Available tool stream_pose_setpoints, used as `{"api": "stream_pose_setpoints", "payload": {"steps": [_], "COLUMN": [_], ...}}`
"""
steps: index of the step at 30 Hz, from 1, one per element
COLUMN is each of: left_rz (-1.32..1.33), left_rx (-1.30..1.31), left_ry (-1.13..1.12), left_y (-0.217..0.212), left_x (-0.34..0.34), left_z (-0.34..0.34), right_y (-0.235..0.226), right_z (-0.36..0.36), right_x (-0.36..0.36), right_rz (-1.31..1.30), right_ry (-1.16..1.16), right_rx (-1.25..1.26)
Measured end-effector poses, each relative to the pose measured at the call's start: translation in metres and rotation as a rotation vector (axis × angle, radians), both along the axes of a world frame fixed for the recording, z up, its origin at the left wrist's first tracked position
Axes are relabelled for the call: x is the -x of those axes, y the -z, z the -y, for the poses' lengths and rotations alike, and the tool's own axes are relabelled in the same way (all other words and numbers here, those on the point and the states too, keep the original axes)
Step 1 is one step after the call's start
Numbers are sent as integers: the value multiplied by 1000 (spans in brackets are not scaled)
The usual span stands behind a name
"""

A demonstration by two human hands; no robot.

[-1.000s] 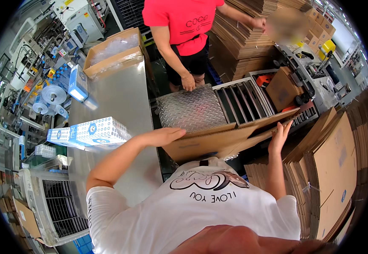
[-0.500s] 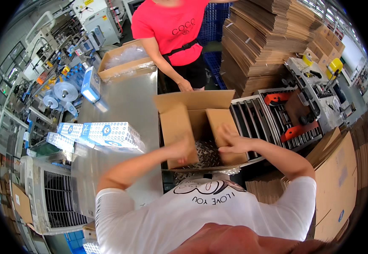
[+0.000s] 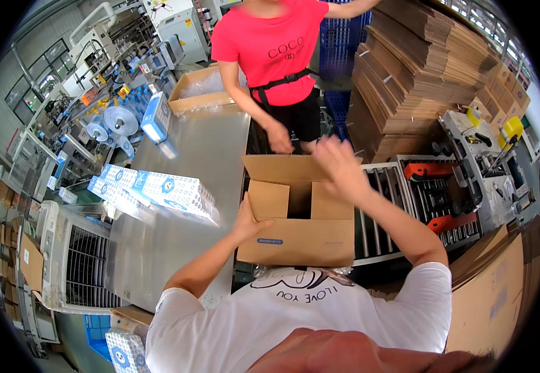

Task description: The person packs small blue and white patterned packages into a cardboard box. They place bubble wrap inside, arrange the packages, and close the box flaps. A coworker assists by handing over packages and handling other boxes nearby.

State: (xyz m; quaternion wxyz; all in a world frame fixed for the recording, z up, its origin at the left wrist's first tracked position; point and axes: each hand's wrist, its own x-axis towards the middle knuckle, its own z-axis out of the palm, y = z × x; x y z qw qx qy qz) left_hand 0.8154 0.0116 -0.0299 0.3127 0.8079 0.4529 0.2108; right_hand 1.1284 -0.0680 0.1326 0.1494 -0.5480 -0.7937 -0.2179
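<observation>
In front of me stands a brown cardboard box (image 3: 312, 242). Its side flaps are folded inward and its near flap lies over them, while the far flap (image 3: 282, 166) stands up. A dark gap in the middle shows inside; the contents cannot be made out. My left hand (image 3: 248, 222) lies along the box's left side, fingers stretched out and thumb across the near flap. Above the box's far right corner is my right hand (image 3: 341, 166), blurred, with fingers extended and nothing in it; whether it touches the far flap is unclear.
A metal table (image 3: 186, 248) at left bears blue-and-white cartons (image 3: 180, 191). The box is beside a roller conveyor (image 3: 379, 202) with a red-guided machine (image 3: 434, 169). Across from me stands a person in a pink shirt (image 3: 273, 53), one hand near the far flap. Flattened cardboard (image 3: 416, 81) is stacked behind.
The box's near flap has come down over the side flaps. My left hand moved to the box's left side; my right hand rose toward the far flap. The view shifted slightly.
</observation>
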Motion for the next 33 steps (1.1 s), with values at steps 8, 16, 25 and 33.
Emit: {"api": "stream_pose_setpoints", "payload": {"steps": [8,16,25,33], "left_rz": [-161,205,474,779], "left_rx": [-350,-25,421,890], "left_ry": [-150,-236,-577,-183], "left_y": [2,36,130,-31], "left_x": [-58,51,4,-17], "left_z": [9,-49,20,39], "right_y": [150,512,204,76], "right_z": [50,73,79,31], "right_x": [-38,-29,-261,25], "right_rz": [-425,-1735,-1925,-921], "right_ry": [24,897,96,82], "right_rx": [176,775,920,1175]}}
